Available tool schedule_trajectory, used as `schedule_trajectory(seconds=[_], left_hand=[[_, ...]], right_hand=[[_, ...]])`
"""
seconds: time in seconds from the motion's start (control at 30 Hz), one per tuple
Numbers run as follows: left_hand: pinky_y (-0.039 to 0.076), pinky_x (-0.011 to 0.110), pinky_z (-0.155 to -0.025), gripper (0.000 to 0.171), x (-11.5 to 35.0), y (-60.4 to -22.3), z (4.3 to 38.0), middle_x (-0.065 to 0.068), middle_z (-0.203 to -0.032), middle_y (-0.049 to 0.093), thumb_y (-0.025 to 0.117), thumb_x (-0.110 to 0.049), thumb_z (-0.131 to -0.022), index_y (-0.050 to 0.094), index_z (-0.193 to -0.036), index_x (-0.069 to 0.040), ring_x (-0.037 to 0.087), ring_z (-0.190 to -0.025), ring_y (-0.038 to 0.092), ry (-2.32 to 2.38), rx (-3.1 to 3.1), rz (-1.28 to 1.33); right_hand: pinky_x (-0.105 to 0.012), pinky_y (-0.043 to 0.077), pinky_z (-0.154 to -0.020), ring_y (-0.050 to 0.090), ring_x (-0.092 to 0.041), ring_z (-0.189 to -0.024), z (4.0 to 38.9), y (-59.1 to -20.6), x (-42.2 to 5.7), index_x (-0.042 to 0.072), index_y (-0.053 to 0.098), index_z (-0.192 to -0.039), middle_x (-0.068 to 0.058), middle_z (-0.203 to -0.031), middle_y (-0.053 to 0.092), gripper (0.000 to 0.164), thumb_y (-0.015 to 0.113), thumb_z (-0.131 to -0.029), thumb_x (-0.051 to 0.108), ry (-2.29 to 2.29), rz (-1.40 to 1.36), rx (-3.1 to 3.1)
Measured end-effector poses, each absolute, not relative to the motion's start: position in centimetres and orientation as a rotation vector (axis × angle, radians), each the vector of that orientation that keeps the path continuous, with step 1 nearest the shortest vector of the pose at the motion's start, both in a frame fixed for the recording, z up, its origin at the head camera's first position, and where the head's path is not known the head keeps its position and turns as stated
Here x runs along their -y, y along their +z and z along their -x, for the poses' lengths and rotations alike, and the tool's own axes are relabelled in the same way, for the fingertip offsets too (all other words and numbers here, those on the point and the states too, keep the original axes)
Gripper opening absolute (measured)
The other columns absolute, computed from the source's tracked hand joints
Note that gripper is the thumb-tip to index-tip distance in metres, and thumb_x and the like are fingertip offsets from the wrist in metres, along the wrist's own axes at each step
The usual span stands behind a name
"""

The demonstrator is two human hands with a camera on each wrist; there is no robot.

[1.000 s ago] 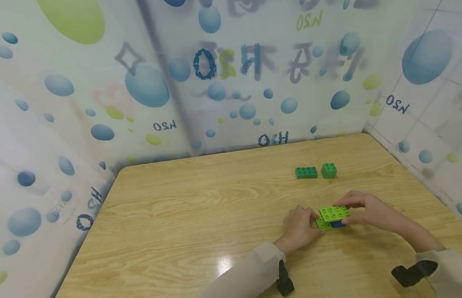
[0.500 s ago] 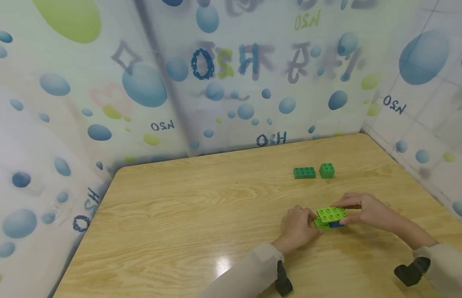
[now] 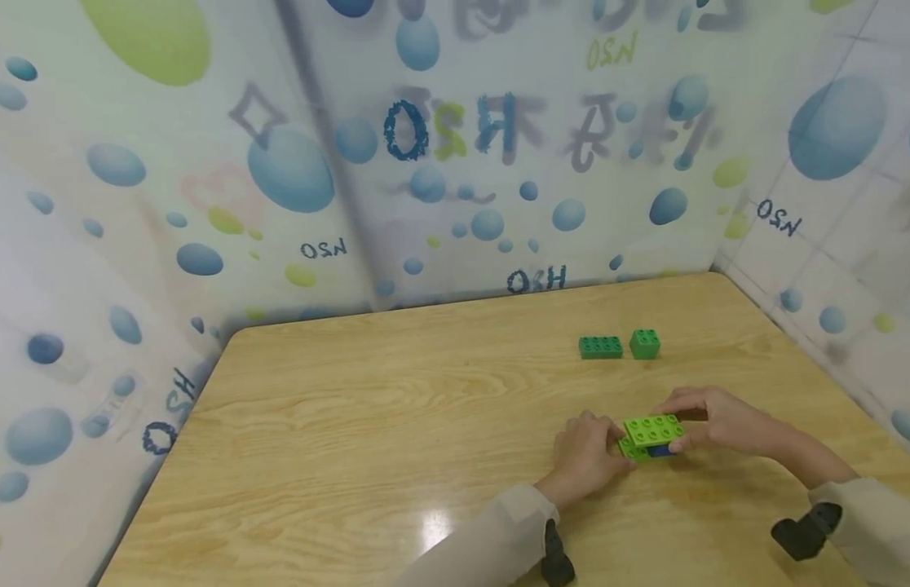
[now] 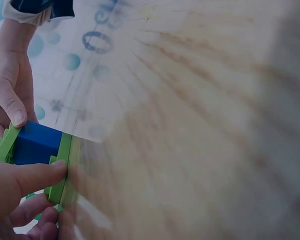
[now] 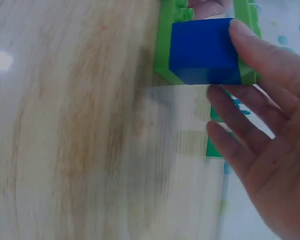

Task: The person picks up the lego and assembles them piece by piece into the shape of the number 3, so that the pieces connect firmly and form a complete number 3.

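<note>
A small stack of toy building bricks sits on the table in front of both hands. Its bottom is a thin lime-green brick (image 3: 632,451), a blue brick (image 5: 205,52) stands on that, and another thin lime-green brick (image 3: 653,430) forms the top. My left hand (image 3: 585,454) pinches the bottom lime-green brick at its left end, thumb on the near side. With thumb and fingers, my right hand (image 3: 730,425) grips the right end of the top brick; in the right wrist view its thumb tip lies at the blue brick's upper edge. In the head view the top brick hides most of the blue one.
Farther back on the wooden table (image 3: 396,408) lie a long dark-green brick (image 3: 600,348) and a small, taller green brick (image 3: 645,344), side by side. A patterned curtain wall (image 3: 455,204) rises behind the table's far edge, with another along the right side.
Both hands keep their hold on the stack, which stays in place. Only the head view has shifted slightly.
</note>
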State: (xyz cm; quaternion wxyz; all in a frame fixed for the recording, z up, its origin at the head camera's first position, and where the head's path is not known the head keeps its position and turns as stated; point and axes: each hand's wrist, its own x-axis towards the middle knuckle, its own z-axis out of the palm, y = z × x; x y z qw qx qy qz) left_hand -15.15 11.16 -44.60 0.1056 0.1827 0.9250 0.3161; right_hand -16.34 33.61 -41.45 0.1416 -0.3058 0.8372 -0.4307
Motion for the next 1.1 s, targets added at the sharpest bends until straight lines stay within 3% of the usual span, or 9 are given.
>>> schedule_trajectory(seconds=[0.27,0.53,0.7,0.97,1.1], left_hand=[[0.028,0.021,-0.061,0.031,-11.2,-44.6,15.2,-0.013,-0.078,0.042,0.078,-0.035,-0.071,0.066,-0.098,-0.024,0.004,-0.07,0.035,0.908,-2.736,-0.541],[0.028,0.021,-0.061,0.031,-11.3,-44.6,15.2,-0.013,-0.076,0.042,0.078,-0.035,-0.071,0.067,-0.097,-0.024,0.004,-0.069,0.035,0.877,-2.755,-0.544],[0.028,0.021,-0.061,0.031,-11.2,-44.7,15.2,-0.014,-0.076,0.042,0.078,-0.034,-0.071,0.067,-0.098,-0.025,0.004,-0.069,0.035,0.885,-2.735,-0.531],[0.028,0.021,-0.061,0.033,-11.2,-44.6,15.2,-0.014,-0.078,0.043,0.078,-0.036,-0.071,0.066,-0.1,-0.026,0.003,-0.07,0.035,0.875,-2.739,-0.533],[0.028,0.02,-0.061,0.034,-11.2,-44.6,15.2,-0.015,-0.078,0.044,0.078,-0.036,-0.071,0.066,-0.101,-0.026,0.003,-0.07,0.035,0.869,-2.746,-0.552]], right_hand=[[-0.022,0.046,-0.079,0.057,-0.009,-0.097,17.0,-41.6,-34.1,-0.009,0.054,-0.116,-0.003,-0.11,0.057,0.039,0.067,-0.082,0.004,-1.311,0.87,-2.251],[-0.026,0.047,-0.079,0.055,-0.015,-0.105,18.0,-40.2,-35.2,-0.007,0.047,-0.127,-0.028,-0.12,0.051,0.047,0.063,-0.086,0.01,-1.252,0.702,-2.291],[-0.031,0.047,-0.077,0.054,-0.024,-0.107,19.5,-40.0,-36.6,-0.004,0.043,-0.132,-0.026,-0.123,0.05,0.052,0.062,-0.088,0.016,-1.221,0.519,-2.412],[-0.052,0.041,-0.084,0.055,-0.006,-0.096,21.9,-41.3,-38.2,-0.002,0.039,-0.135,-0.025,-0.124,0.049,0.058,0.06,-0.089,0.027,-1.311,0.271,-2.592],[-0.054,0.038,-0.085,0.051,-0.024,-0.107,23.0,-41.9,-38.3,-0.001,0.036,-0.138,-0.025,-0.127,0.046,0.062,0.059,-0.09,0.032,-1.328,0.199,-2.612]])
